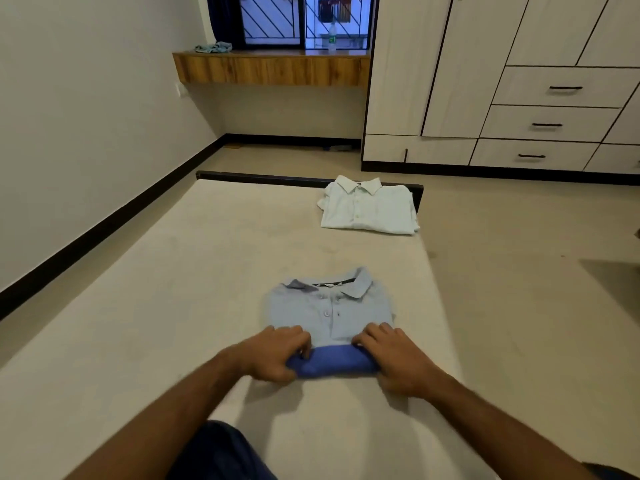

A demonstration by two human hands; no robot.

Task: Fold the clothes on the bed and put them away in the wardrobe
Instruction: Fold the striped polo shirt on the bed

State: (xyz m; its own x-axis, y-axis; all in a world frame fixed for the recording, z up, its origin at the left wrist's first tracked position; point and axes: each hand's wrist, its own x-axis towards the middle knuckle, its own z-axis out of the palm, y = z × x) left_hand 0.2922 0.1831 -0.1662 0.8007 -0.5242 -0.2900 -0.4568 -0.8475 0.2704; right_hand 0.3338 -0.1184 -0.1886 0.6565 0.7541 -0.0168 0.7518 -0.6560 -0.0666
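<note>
Blue polo (329, 313) lies mid-bed (173, 271), w/ left hand (277, 353) & right hand (391, 355) each pinching its rolled hem. Fold evenly twd collar, edges aligned, then smooth flat.

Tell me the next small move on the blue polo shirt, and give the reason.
Probably slide both hands under and lift: the left hand and right hand already grip the near edge of the blue polo shirt, which looks fully folded, like the white shirt further up the bed.

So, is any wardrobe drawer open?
No, the wardrobe drawers all sit flush and closed, and both shirts lie on the bed.
</note>
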